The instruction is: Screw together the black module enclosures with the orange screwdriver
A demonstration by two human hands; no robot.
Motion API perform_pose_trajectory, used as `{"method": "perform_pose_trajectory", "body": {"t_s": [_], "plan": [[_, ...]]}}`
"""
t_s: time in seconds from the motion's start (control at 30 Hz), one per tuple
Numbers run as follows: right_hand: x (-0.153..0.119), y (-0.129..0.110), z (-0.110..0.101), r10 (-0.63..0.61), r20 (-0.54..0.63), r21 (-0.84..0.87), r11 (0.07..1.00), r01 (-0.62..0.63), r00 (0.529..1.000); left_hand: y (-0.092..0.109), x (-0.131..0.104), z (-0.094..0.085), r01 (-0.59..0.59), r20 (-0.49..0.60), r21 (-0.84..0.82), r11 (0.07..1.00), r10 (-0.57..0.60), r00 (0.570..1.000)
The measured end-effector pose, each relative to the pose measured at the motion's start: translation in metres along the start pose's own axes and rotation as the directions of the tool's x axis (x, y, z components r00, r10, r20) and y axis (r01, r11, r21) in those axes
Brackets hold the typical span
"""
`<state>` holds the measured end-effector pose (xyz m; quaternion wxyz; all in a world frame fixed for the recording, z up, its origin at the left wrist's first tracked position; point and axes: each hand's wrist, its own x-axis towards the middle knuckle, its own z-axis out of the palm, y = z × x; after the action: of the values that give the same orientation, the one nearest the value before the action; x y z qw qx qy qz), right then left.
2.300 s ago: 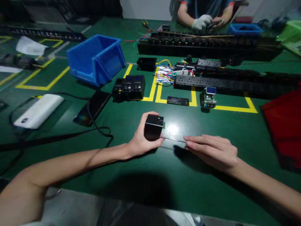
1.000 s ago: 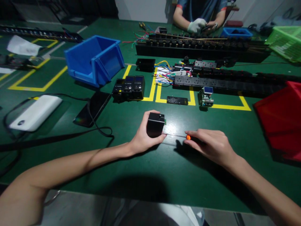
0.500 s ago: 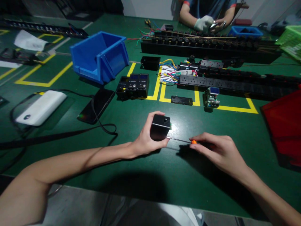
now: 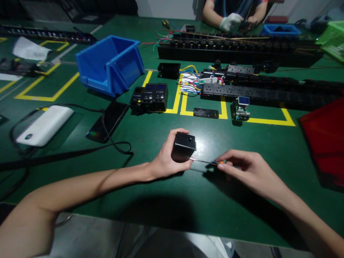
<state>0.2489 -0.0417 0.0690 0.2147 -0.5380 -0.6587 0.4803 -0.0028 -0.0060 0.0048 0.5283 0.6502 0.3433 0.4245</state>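
A small black box-shaped housing (image 4: 184,146) is gripped in my left hand (image 4: 168,156), above the table. A bit of green shows at its right side. My right hand (image 4: 245,168) pinches the orange handle of a screwdriver (image 4: 202,161), most of the handle hidden by the fingers. The thin metal shaft points left, and its tip meets the lower right edge of the housing. Exactly where the tip sits is hidden. Beyond my hands stand a circuit board with a small screen (image 4: 242,108) and a flat black plate (image 4: 206,113).
Black modules (image 4: 149,98) and a blue bin (image 4: 110,64) stand behind my left hand. Left lie a phone (image 4: 107,122) and a white power bank (image 4: 45,125) with cables. Socket strips (image 4: 242,91) with wires lie beyond; a red bin (image 4: 325,143) is right. A co-worker's gloved hand (image 4: 231,22) shows across the table.
My right-hand fingers have shifted round the orange handle, covering more of it. The housing stays in my left hand with the shaft against it. The co-worker's hands have moved slightly.
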Motion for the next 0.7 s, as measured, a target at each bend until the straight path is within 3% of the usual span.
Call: {"method": "perform_pose_trajectory", "body": {"t_s": [0.17,0.4,0.53,0.7], "plan": [[-0.005,0.004,0.0,-0.254,-0.073,-0.206,0.95,0.235,0.964,-0.001,0.003,0.0,0.038,-0.006,-0.065,0.997,-0.038,0.999],[-0.006,0.01,-0.008,-0.62,-0.107,-0.381,0.747,0.544,0.777,-0.003,0.004,-0.002,0.071,-0.021,-0.1,0.993,-0.073,0.997],[-0.01,0.015,-0.006,-0.73,-0.102,-0.52,0.618,0.59,0.676,-0.003,0.004,-0.003,0.075,-0.01,-0.109,0.991,-0.076,0.997],[-0.017,0.017,0.001,-0.699,-0.119,-0.594,0.62,0.513,0.706,-0.004,0.002,-0.002,0.058,0.005,-0.119,0.991,-0.058,0.998]]}}
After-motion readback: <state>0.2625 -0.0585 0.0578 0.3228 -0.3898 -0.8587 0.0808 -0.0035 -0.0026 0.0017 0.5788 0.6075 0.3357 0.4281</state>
